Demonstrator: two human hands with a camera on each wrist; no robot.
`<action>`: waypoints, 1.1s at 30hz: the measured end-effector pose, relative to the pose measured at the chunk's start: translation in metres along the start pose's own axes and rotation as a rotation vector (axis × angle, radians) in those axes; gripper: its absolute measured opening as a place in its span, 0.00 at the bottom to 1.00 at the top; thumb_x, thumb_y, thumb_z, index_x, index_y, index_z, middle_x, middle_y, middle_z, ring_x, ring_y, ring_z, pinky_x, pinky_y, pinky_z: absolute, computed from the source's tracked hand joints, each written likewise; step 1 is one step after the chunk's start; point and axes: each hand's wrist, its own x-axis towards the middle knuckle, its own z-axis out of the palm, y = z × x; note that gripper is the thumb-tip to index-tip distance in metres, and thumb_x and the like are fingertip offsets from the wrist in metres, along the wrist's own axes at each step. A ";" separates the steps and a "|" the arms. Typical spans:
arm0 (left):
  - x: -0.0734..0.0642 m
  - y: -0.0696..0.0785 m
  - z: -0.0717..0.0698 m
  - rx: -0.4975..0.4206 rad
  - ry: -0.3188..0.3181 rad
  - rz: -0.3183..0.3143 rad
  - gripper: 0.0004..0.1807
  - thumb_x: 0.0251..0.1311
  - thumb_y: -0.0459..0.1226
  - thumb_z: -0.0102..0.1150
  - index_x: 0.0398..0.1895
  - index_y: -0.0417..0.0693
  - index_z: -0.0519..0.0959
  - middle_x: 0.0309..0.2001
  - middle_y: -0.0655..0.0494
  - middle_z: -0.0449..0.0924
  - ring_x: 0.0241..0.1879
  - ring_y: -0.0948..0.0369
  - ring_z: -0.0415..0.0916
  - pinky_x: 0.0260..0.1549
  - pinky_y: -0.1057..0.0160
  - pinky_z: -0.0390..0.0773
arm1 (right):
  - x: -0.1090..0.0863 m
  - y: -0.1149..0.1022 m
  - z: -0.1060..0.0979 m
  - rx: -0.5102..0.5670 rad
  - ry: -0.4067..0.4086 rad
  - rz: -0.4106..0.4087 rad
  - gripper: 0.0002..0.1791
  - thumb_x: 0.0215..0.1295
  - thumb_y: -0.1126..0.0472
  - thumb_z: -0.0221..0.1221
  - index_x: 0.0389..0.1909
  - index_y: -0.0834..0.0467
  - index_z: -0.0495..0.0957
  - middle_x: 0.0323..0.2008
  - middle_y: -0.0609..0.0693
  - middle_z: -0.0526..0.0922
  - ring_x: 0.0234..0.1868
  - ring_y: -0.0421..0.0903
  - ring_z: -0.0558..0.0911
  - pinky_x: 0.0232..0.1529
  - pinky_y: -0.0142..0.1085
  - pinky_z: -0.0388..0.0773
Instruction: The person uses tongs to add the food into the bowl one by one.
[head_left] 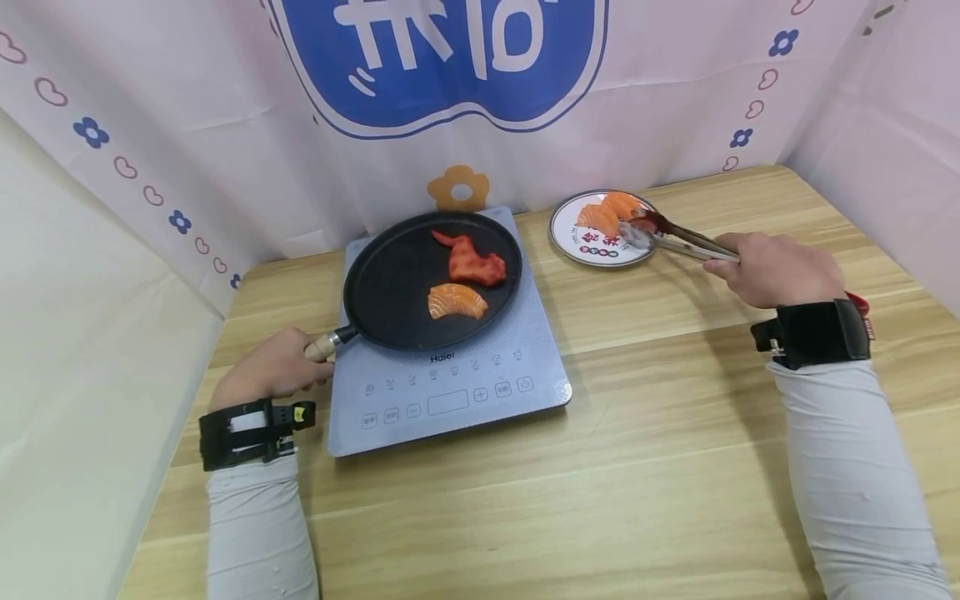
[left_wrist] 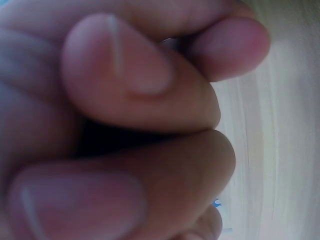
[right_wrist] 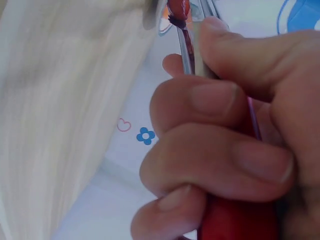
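Backdrop (head_left: 648, 125): pale cloth standing along the far side, printed with a large blue and white sign, an orange flower, small hearts and blue flowers.
Table (head_left: 660, 467): light wood grain, running from the near side to the foot of the cloth.
Cooker (head_left: 450, 429): flat grey slab with buttons on its near strip, lying left of centre on the table, slightly turned.
Pan (head_left: 393, 275): round, black and shallow, resting on the far part of the cooker, its wooden handle (head_left: 322, 347) pointing near and left.
Right hand (head_left: 783, 271): at the far right, fingers curled round the tongs, a black strap on its wrist.
Left hand (head_left: 277, 367): left of the cooker, fingers wrapped round the pan's handle, also with a strapped wrist.
Tongs (head_left: 693, 243): reaching left from the right hand, red at the grip, tips over the plate beside the salmon; whether they pinch a slice I cannot tell.
Plate (head_left: 564, 229): white with a dark rim and red print, at the far side, right of the pan.
Chicken wing (head_left: 477, 267): red, in the pan's right half.
Salmon: one orange slice (head_left: 457, 301) just nearer than the wing; two slices (head_left: 597, 219) together on the plate's far part.
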 end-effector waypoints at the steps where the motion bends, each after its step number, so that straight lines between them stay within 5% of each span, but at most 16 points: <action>1: 0.000 0.000 0.000 -0.001 0.000 -0.001 0.10 0.63 0.39 0.60 0.29 0.41 0.79 0.22 0.56 0.80 0.20 0.62 0.73 0.20 0.65 0.73 | 0.000 -0.001 -0.001 -0.001 -0.001 -0.003 0.41 0.80 0.30 0.37 0.80 0.53 0.61 0.66 0.76 0.73 0.58 0.77 0.77 0.42 0.68 0.75; 21: 0.000 0.000 0.001 -0.029 -0.011 0.001 0.10 0.65 0.38 0.60 0.30 0.40 0.78 0.22 0.56 0.79 0.20 0.62 0.72 0.20 0.65 0.73 | -0.004 -0.010 -0.006 0.003 0.013 -0.050 0.40 0.79 0.29 0.39 0.79 0.51 0.63 0.65 0.72 0.76 0.57 0.73 0.79 0.39 0.64 0.76; 33: -0.001 0.001 0.001 -0.032 -0.005 0.002 0.10 0.64 0.38 0.60 0.26 0.44 0.75 0.21 0.57 0.78 0.20 0.62 0.72 0.20 0.65 0.72 | -0.008 -0.019 -0.010 0.012 0.030 -0.066 0.38 0.80 0.31 0.41 0.78 0.51 0.65 0.54 0.67 0.81 0.43 0.61 0.80 0.31 0.52 0.74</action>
